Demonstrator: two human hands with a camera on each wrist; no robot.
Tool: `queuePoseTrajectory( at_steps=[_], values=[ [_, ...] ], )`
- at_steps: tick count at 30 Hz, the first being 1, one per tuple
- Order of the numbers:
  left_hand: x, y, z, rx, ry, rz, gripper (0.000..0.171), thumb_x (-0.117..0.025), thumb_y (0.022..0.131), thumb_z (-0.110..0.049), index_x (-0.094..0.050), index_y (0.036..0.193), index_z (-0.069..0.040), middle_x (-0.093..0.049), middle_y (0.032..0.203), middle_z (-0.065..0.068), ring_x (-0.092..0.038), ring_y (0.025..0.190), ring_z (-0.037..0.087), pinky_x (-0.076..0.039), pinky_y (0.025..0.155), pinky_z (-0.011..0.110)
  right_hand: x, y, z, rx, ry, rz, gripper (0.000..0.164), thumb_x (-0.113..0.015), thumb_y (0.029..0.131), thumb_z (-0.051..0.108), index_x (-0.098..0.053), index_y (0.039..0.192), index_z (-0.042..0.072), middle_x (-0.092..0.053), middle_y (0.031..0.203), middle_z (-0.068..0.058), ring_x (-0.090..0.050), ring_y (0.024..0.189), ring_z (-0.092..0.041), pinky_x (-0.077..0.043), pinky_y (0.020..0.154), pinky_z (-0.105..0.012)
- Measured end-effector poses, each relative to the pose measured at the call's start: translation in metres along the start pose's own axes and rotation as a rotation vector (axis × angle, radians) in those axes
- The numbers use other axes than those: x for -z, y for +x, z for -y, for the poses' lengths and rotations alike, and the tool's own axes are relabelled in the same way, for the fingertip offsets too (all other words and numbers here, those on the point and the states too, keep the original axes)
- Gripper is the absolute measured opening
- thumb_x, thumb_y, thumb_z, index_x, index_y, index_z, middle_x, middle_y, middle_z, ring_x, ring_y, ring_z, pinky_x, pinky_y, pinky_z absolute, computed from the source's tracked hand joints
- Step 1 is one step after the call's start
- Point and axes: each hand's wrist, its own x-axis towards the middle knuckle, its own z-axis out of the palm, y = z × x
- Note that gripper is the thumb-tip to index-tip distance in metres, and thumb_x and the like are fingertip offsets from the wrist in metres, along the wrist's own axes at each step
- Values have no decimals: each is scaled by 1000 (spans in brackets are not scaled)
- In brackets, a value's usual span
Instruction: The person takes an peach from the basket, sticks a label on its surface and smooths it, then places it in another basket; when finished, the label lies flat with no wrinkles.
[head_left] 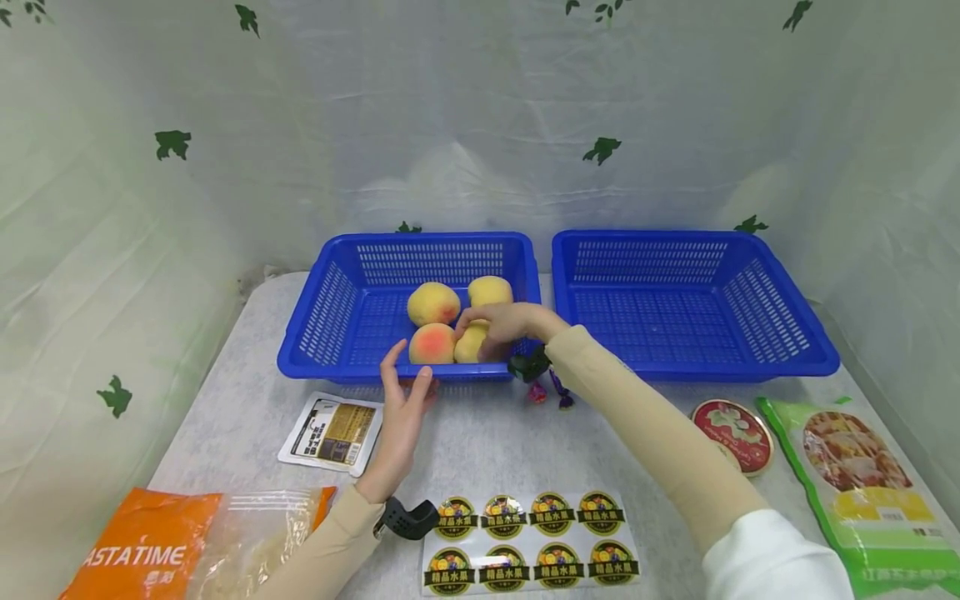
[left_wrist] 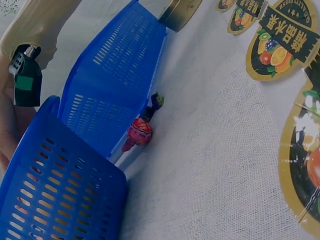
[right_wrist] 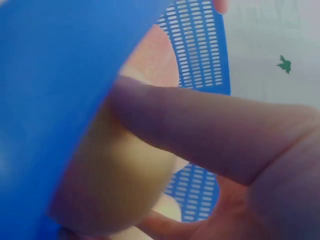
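Observation:
In the head view, several yellow and red peaches [head_left: 433,303] sit in the right part of the left blue basket [head_left: 309,367]. My right hand [head_left: 517,321] reaches over the front rim and grips a yellow peach [right_wrist: 120,175]; in the right wrist view the thumb lies across it and other fingers show below. A redder peach [head_left: 432,343] is just left of that hand. My left hand [head_left: 405,412] is at the basket's front rim, with spread thumb and index finger overlapping it; its other fingers are mostly hidden. The left wrist view does not show this hand.
A second blue basket [head_left: 813,362] stands to the right. Wrapped lollipops [left_wrist: 139,131] lie before the baskets. Nearer are a sticker sheet [head_left: 528,542], a white-edged packet [head_left: 333,432], an orange bag [head_left: 142,546], a round red tin [head_left: 733,435] and a green food bag [head_left: 862,492].

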Motion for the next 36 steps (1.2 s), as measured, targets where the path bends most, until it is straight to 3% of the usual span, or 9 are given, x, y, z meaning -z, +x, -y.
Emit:
queuePoseTrajectory(
  at_steps=[3, 7, 12, 17, 23, 28, 33, 36],
  values=[
    [0, 0, 1, -1, -4, 2, 52, -46, 94, -27, -18, 138, -29, -36, 110, 18, -44, 105, 38, -37, 93, 44, 3, -6, 2, 81, 11, -28, 37, -61, 83, 5, -54, 118, 15, -43, 123, -2, -38, 105, -19, -35, 88, -34],
    [1, 1, 2, -2, -7, 3, 52, -46, 94, -26, -18, 139, -29, -35, 113, 18, -42, 106, 39, -38, 93, 43, 12, -19, 2, 185, 93, -71, 39, -59, 86, 14, -54, 123, 23, -42, 128, 5, -37, 113, -15, -32, 94, -39],
    [1, 1, 2, -2, -3, 3, 52, -46, 95, -26, -18, 138, -30, -35, 115, 16, -42, 106, 39, -38, 93, 42, 22, -40, 3, 295, 198, -114, 44, -59, 86, 25, -48, 128, 28, -44, 126, 5, -43, 109, -18, -38, 88, -42],
    [2, 1, 1, 13, 10, 15, 53, -45, 95, -27, -17, 139, -29, -33, 118, 17, -42, 107, 38, -37, 94, 41, 21, -66, 2, 344, 243, -188, 48, -63, 84, 29, -45, 128, 30, -47, 122, 2, -46, 107, -19, -40, 86, -43],
    [-2, -4, -13, 23, 18, 19, 52, -44, 96, -22, -17, 140, -23, -37, 111, 19, -42, 104, 38, -35, 95, 43, 1, -98, -6, 346, 281, -236, 50, -65, 83, 30, -44, 129, 29, -47, 125, 5, -44, 108, -20, -38, 86, -45],
    [-6, -7, -21, 26, 49, 12, 52, -42, 96, -19, -15, 141, -18, -37, 109, 18, -44, 103, 35, -34, 95, 46, -24, -116, -19, 403, 302, -176, 47, -63, 84, 25, -46, 128, 27, -48, 124, 2, -46, 103, -23, -43, 82, -43],
    [-5, -7, -21, 20, 47, 13, 52, -42, 96, -19, -15, 140, -17, -36, 113, 20, -40, 106, 41, -34, 96, 46, -48, -123, -33, 445, 352, -118, 46, -65, 83, 19, -49, 126, 23, -48, 124, 1, -47, 104, -21, -44, 82, -41],
    [-2, -2, -10, 11, 55, 10, 52, -44, 96, -22, -17, 140, -21, -38, 110, 21, -42, 104, 40, -35, 95, 44, -63, -120, -43, 430, 316, -122, 46, -67, 82, 21, -50, 125, 25, -48, 124, 4, -47, 103, -19, -45, 81, -39]
  ],
)
